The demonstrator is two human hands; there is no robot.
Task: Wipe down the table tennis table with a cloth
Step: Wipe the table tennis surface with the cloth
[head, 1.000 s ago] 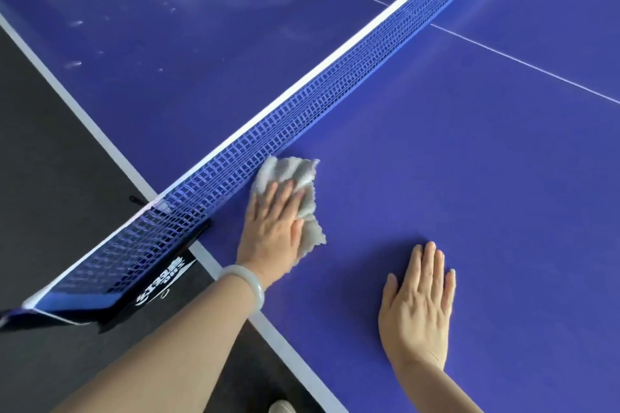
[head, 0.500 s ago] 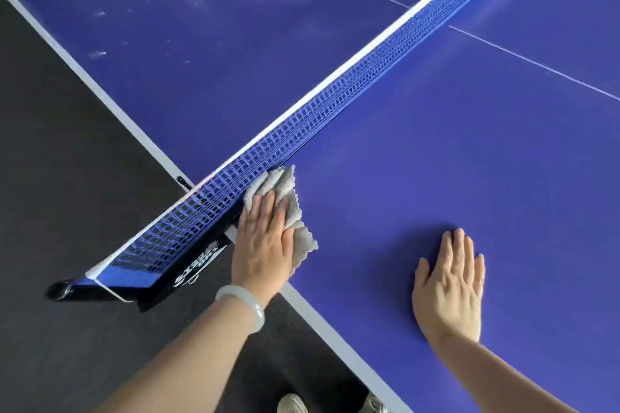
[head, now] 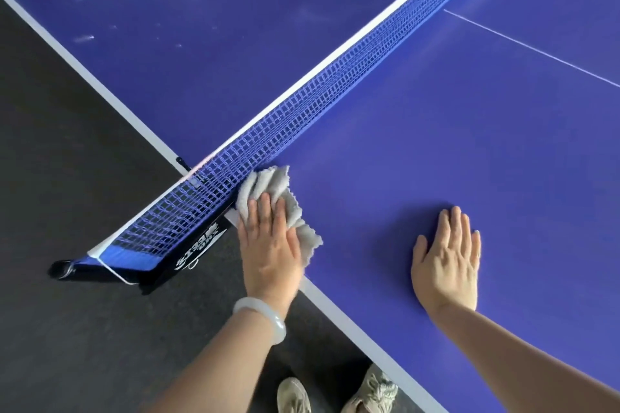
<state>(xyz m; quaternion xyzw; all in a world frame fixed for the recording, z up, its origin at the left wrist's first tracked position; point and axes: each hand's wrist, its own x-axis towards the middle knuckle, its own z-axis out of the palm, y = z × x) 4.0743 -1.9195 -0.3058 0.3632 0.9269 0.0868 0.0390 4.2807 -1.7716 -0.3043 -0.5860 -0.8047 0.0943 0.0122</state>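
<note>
The blue table tennis table (head: pixel 436 144) fills most of the view, with a white line along its edge. A crumpled white cloth (head: pixel 268 188) lies on the near half, right against the base of the blue net (head: pixel 318 94) at the table's side edge. My left hand (head: pixel 270 245) presses flat on the cloth, fingers pointing toward the net, a pale bangle on the wrist. My right hand (head: pixel 448 258) rests flat on the bare table surface to the right, fingers together, holding nothing.
The black net clamp (head: pixel 188 251) with white lettering sticks out past the table edge over the dark floor (head: pixel 67 178). Light smears (head: pixel 84 38) mark the far half of the table. My two shoes (head: pixel 335 392) show at the bottom by the table edge.
My left hand has slid the cloth along the net toward the table's side edge, up to the net clamp. My right hand stays flat on the table.
</note>
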